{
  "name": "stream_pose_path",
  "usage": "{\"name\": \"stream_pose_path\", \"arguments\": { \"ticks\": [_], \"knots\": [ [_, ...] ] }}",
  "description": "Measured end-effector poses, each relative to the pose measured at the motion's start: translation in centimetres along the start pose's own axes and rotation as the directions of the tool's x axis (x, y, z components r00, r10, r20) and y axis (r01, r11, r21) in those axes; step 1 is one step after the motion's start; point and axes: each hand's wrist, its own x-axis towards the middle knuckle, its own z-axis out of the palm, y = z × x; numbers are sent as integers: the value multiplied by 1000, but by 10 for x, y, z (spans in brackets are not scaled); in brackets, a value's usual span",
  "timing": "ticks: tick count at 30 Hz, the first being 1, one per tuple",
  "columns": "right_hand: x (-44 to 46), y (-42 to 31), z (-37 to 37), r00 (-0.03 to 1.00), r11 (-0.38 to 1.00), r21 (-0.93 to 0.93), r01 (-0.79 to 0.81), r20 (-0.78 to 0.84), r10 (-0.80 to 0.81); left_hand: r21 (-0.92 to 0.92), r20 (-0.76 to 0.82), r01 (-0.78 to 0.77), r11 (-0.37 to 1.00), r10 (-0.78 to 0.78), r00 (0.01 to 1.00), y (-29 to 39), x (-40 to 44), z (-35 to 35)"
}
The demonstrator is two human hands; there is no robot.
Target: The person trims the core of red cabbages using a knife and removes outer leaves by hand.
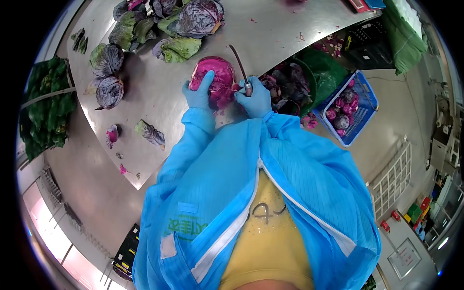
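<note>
A peeled red cabbage [218, 77] rests on the steel table in front of me, its surface bright magenta. My left hand [198, 94], in a blue glove, grips the near left side of the cabbage with the thumb up over it. My right hand [257, 100], also gloved in blue, is closed around the handle of a thin, dark curved knife [239, 60]. The blade points up and away, to the right of the cabbage. The right fingertips come close to the cabbage's right side; whether they touch it I cannot tell.
Untrimmed red cabbages [198, 18] with loose outer leaves lie on the steel table [145, 96]. A green-lined bin [309, 79] of dark leaves stands at the right. Past it are a blue basket [344, 137] of peeled cabbages and a black crate [369, 44]. Green net sacks [46, 106] are at left.
</note>
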Motion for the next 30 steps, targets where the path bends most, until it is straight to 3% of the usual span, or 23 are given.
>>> {"name": "stream_pose_path", "arguments": {
  "ticks": [1, 3, 5, 6, 9, 11, 13, 15, 18, 19, 20, 23, 25, 27, 28, 29, 30],
  "knots": [
    [1, 7, 2, 993, 980, 170, -107, 63, 97, 5, -1, -1, 1000, 1, 1000, 2, 0, -2],
    [5, 16, 3, 997, 974, 218, -62, 53, 52, -68, 165, 119, 991, -106, 981, 16, -10, -5],
    [8, 21, 2, 992, 992, 75, 100, -85, -93, -140, 220, 179, 974, -145, 965, 31, -26, -2],
    [6, 16, -1, 998, 990, 143, -1, -67, 11, -151, 232, 208, 966, -170, 958, 34, -29, -2],
    [2, 7, 3, 991, 999, 1, 48, -129, -47, -144, 249, 207, 968, -167, 954, 29, -26, -4],
    [-2, -1, 6, 990, 976, -199, 88, -90, -108, -126, 260, 182, 975, -145, 955, 10, -17, -8],
    [-2, -4, 7, 999, 968, -251, 29, -12, -33, -76, 115, 56, 995, -47, 992, -4, -10, -9],
    [0, -9, 2, 1000, 965, -262, 13, 31, -6, -69, 163, 37, 997, -25, 986, -5, -13, -14],
    [1, 1, -2, 998, 952, -307, 5, 67, 17, -100, 182, 151, 983, -131, 975, -5, -20, -18],
    [3, 8, -2, 998, 941, -339, 22, 66, 1, -186, 242, 259, 948, -211, 947, -9, -15, -25],
    [6, 16, -4, 998, 959, -282, 42, -23, -51, -265, 310, 364, 893, -279, 909, -11, -8, -28],
    [17, 38, -34, 979, 984, -170, -58, -201, 23, -302, 347, 422, 855, -314, 884, -7, -7, -31],
    [24, 44, -64, 978, 956, -278, -93, -204, 36, -354, 444, 458, 815, -285, 850, -6, 0, -39],
    [29, 49, -90, 983, 858, -491, -155, -162, 85, -310, 464, 382, 871, -212, 860, -8, 4, -42],
    [23, 51, -98, 976, 779, -624, -58, -200, -88, -233, 506, 218, 948, -74, 859, -4, 4, -39],
    [18, 51, -103, 942, 665, -746, 25, -205, -265, -242, 504, 218, 945, -69, 861, -3, 2, -34],
    [19, 52, -104, 942, 660, -751, 31, -199, -271, -65, 468, -30, 997, 57, 882, -2, 1, -28]
  ]
}}
